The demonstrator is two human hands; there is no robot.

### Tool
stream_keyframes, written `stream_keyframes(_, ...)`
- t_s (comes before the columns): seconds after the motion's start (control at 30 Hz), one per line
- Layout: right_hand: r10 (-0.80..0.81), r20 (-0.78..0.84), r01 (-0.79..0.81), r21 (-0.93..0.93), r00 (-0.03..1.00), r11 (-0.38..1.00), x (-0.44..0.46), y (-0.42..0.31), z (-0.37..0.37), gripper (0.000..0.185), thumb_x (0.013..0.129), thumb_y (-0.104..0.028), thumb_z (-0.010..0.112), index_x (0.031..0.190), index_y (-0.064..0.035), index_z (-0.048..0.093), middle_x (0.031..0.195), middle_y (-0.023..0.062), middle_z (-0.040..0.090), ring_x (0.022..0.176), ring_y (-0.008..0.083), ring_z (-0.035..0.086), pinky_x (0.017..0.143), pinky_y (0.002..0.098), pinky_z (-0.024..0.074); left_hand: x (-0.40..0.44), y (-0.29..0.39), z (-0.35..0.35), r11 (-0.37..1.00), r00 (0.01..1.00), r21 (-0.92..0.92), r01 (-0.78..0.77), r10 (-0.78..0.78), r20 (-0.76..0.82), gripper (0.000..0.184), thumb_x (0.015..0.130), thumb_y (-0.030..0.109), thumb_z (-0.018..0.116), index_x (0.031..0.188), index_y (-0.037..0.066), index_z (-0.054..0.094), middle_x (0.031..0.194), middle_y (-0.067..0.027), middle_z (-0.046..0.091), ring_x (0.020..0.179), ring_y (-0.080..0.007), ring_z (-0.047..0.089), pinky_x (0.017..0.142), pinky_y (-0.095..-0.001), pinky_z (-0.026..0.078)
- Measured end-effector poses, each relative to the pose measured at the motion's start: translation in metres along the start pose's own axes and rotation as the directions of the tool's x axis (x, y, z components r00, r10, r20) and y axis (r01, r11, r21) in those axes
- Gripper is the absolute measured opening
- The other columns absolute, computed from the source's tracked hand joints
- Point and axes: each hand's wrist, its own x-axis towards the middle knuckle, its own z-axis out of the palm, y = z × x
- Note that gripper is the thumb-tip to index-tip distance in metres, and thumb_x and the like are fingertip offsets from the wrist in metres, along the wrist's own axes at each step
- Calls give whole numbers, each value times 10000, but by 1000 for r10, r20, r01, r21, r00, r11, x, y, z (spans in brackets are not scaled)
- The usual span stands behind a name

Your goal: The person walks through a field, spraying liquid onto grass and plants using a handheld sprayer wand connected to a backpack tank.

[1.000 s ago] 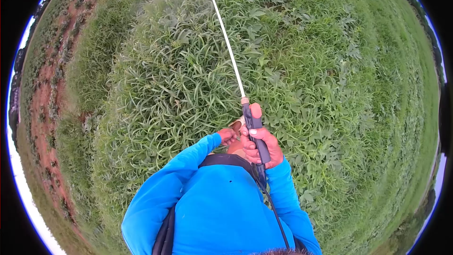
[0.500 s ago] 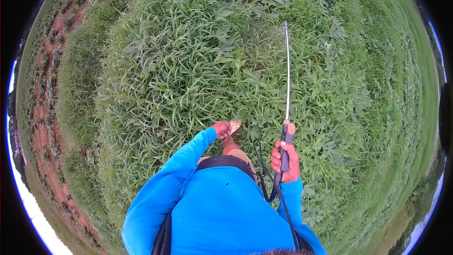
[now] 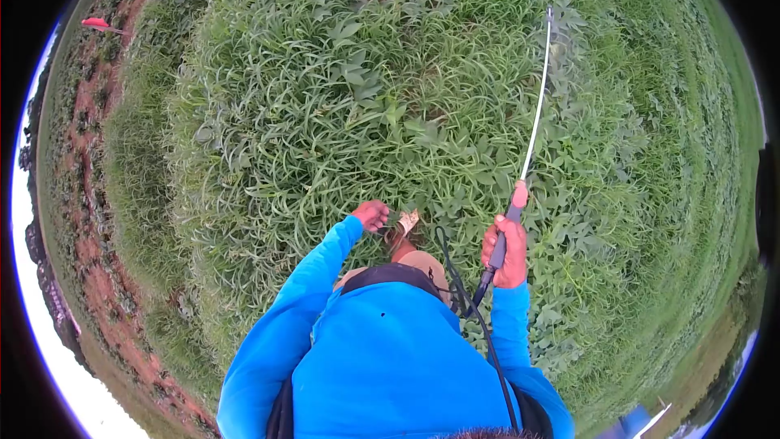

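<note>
My right hand (image 3: 510, 252) is closed around the dark grey handle of a spray wand (image 3: 533, 134). The wand's thin pale tube slants up and right over the plants, and faint mist (image 3: 561, 47) hangs around its nozzle. From the handle's lower end, a black hose (image 3: 493, 341) runs back along my right side. My left hand (image 3: 371, 215) hovers above the grass in front of my waist, its fingers loosely curled with nothing visible in them. Just right of it, a pale patterned shoe (image 3: 408, 221) shows below my bare leg, partly among the leaves.
Tall grass (image 3: 301, 130) mixed with broad-leaved plants (image 3: 353, 69) surrounds me. On the left, a strip of reddish soil (image 3: 101, 293) carries small plants, with a red flag (image 3: 99, 24) at its upper end. A blue shape (image 3: 630, 424) beside a white rod appears at lower right.
The wand's tip has swung to the right and now tilts that way. My left hand has shifted slightly left, away from the shoe. The flag sits lower in view.
</note>
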Motion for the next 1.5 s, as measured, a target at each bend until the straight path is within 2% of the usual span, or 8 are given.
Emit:
stream_keyframes(0.23, 319, 422, -379, 65, 849, 923, 39, -1, 38, 200, 840, -248, 578, 842, -100, 445, 598, -18, 423, 414, 51, 370, 339, 207, 303, -3, 9, -4, 997, 1000, -70, 13, -13, 6, 190, 851, 268, 472, 938, 118, 550, 752, 0, 568, 576, -115, 516, 494, -265, 423)
stream_keyframes(0.4, 445, 585, -444, -157, 679, 882, 20, 10, 77, 176, 848, -222, 550, 920, -88, 462, 620, -22, 398, 422, 39, 336, 347, 196, 287, 2, -1, -6, 999, 1000, -40, 17, -16, 21, 213, 856, 262, 464, 987, 111, 539, 805, -26, 587, 609, -123, 541, 497, -258, 426)
stream_keyframes(0.47, 499, 622, -465, -234, 604, 854, 8, 14, 84, 193, 841, -224, 559, 932, -85, 460, 623, -27, 393, 428, 34, 332, 354, 192, 283, 7, -13, -7, 959, 951, 106, -261, 237, 199, 226, 861, 260, 463, 1000, 100, 540, 844, -32, 599, 641, -134, 564, 505, -264, 437)
stream_keyframes(0.5, 531, 653, -475, -285, 539, 833, 2, 16, 84, 213, 832, -229, 570, 941, -83, 461, 625, -32, 390, 442, 31, 340, 362, 187, 282, 8, -15, 5, 961, 999, -276, 1, 12, 46, 269, 854, 284, 493, 1035, 91, 541, 858, -24, 603, 665, -136, 576, 518, -269, 450)
stream_keyframes(0.53, 561, 680, -479, -337, 472, 811, -2, 18, 83, 232, 822, -234, 581, 950, -81, 462, 627, -36, 387, 455, 27, 348, 370, 183, 281, 0, -19, 4, 961, 961, -28, -274, 275, 12, 265, 854, 332, 519, 887, 76, 580, 784, -31, 574, 683, -143, 537, 631, -319, 458)
stream_keyframes(0.8, 634, 702, -370, -522, 325, 768, -52, 30, 38, 333, 764, -258, 649, 962, -60, 470, 649, -32, 438, 488, 30, 391, 402, 190, 283, 7, -57, 21, 996, 993, -80, -36, 44, 110, 274, 871, 363, 478, 932, 110, 565, 780, -7, 601, 592, -111, 549, 519, -255, 447)
stream_keyframes(1.13, 568, 404, -484, -297, 717, 823, -174, 31, -110, 280, 766, -213, 624, 925, -56, 455, 654, -8, 436, 483, 59, 398, 409, 198, 303, 19, -92, 74, 985, 994, 171, 10, -29, 110, 207, 827, 294, 533, 924, 121, 591, 756, 9, 578, 592, -102, 512, 515, -266, 431)
stream_keyframes(1.5, 380, 68, -383, 41, 922, 923, -230, 29, -195, 228, 804, -228, 575, 901, -71, 441, 620, 16, 397, 426, 73, 361, 324, 217, 315, 28, -135, 112, 984, 978, 177, 10, -46, 205, 230, 824, 358, 513, 908, 151, 571, 777, 24, 570, 633, -92, 500, 567, -244, 413)
